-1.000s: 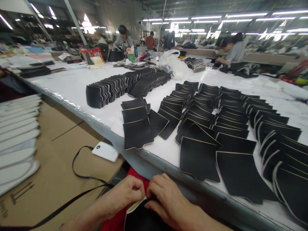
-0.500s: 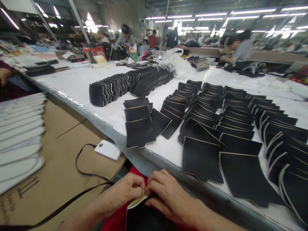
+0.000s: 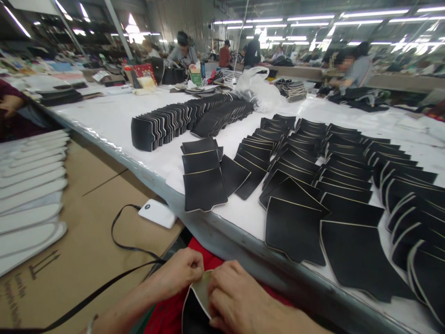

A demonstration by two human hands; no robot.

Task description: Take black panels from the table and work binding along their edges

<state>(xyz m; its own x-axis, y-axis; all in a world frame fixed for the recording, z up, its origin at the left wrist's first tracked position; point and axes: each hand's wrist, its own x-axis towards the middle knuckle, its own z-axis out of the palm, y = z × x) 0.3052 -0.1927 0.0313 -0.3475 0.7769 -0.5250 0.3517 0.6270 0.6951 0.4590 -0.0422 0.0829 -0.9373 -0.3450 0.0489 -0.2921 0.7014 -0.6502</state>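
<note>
Low in front of me, over red cloth, is a black leather-like piece with a pale edge; part of its beige underside shows, folded over. My left hand is closed in a pinch at the piece's upper corner. Curled over the fold, my right hand grips the piece from the right, hiding much of it. Similar black pieces lie overlapping on the white table just beyond my hands, with more in rows to the right.
A white phone with a black strap rests on cardboard at left, near pale strip-like pieces. Stacked black pieces and a plastic bag stand farther back. The table's edge runs before me. Other people work around.
My left hand has moved slightly left, apart from my right hand. The right hand has turned and come lower, and more of the beige underside shows.
</note>
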